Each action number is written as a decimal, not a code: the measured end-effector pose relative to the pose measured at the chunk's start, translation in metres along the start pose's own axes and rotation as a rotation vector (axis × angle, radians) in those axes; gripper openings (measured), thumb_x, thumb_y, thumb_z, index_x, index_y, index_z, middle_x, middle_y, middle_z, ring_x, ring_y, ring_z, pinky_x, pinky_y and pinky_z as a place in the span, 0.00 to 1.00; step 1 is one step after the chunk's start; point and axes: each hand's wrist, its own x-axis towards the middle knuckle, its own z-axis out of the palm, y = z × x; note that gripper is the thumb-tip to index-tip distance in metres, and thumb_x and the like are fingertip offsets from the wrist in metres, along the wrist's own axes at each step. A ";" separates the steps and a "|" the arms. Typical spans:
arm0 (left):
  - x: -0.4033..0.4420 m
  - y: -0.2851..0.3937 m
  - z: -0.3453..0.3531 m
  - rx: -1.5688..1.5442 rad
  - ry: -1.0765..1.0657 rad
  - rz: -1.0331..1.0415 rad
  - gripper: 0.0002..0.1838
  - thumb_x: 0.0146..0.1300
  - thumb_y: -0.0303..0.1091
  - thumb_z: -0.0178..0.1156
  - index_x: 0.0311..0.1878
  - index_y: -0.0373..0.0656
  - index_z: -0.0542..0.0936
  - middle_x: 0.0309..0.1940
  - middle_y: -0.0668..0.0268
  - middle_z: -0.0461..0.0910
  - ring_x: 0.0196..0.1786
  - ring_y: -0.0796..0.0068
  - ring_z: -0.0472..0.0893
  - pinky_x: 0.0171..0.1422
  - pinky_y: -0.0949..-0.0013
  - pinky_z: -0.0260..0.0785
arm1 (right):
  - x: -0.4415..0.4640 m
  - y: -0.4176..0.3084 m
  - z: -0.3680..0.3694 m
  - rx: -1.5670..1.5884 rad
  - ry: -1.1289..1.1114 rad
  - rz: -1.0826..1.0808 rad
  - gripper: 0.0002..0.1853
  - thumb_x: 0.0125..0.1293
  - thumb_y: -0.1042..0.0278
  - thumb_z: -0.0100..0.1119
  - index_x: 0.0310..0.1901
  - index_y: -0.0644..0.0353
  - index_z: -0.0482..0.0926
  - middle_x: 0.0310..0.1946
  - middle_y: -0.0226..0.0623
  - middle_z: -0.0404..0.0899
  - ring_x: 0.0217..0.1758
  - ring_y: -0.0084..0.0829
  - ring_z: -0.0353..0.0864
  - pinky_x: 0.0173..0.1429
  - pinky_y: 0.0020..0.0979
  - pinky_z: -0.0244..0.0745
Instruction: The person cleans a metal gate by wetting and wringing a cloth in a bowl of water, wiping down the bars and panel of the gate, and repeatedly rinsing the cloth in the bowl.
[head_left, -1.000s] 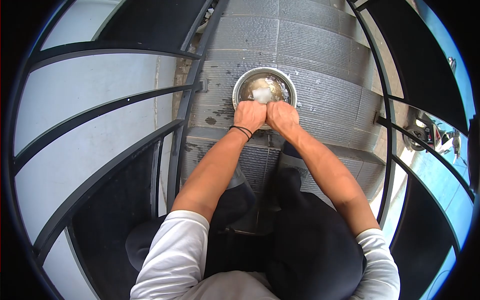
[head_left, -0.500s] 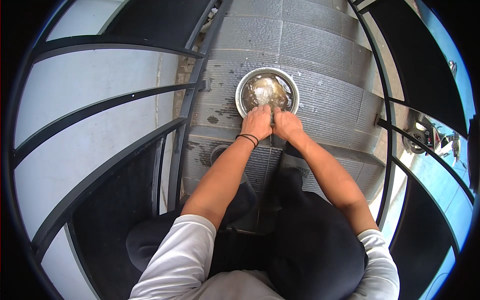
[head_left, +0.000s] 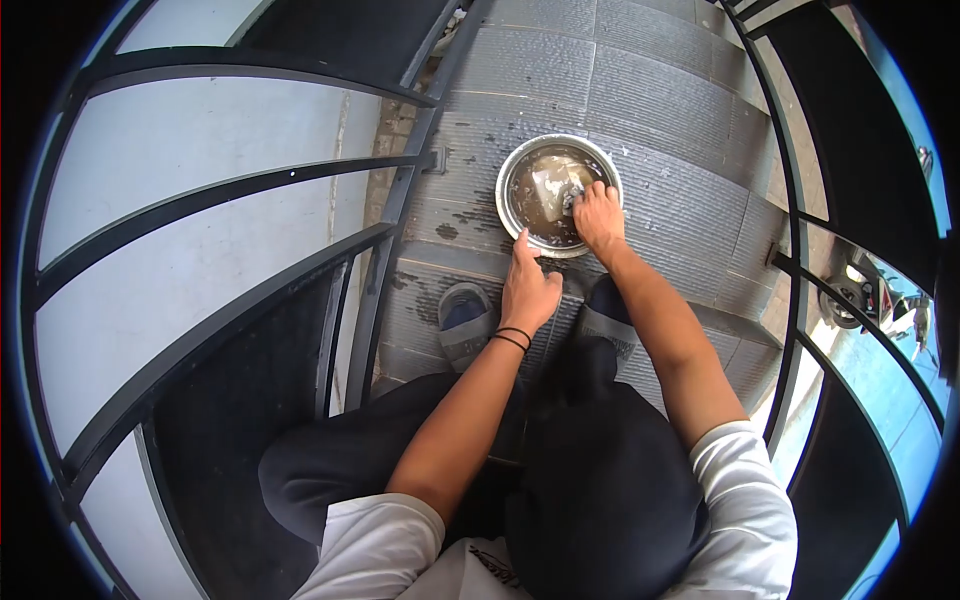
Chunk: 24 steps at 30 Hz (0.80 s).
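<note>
Right fingers dipping into a basin of murky water

The right hand (head_left: 600, 215) is reaching over the near right side of a round metal basin (head_left: 506, 200), its fingers bending down into the murky water (head_left: 538, 214). A pale piece (head_left: 552, 184), looking like wet cloth, is lying in the water just beyond and to the left of those fingertips; whether they are gripping its edge, I cannot tell. The left hand (head_left: 532, 288) is pointing its index finger forward, the tip meeting the basin's near rim, while the thumb is standing apart and the other fingers are curling under, seemingly holding nothing. Two black bands (head_left: 513, 338) are circling the wrist behind these fingers.

The basin is sitting on a ridged tile step (head_left: 660, 165), which is stretching away past both hands' fingers. Behind the left fingers, toward the body, a grey sandal (head_left: 466, 345) is showing on one foot; another sandal (head_left: 608, 334) is resting behind the right fingers. Dark railings (head_left: 408, 190) are running well to the left of the fingers.
</note>
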 end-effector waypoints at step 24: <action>0.030 -0.007 -0.001 -0.102 -0.018 -0.082 0.40 0.60 0.31 0.60 0.73 0.40 0.52 0.46 0.58 0.82 0.44 0.63 0.82 0.55 0.58 0.73 | -0.006 0.009 -0.061 0.750 0.073 0.265 0.11 0.66 0.58 0.60 0.37 0.58 0.82 0.30 0.48 0.83 0.36 0.51 0.84 0.40 0.48 0.78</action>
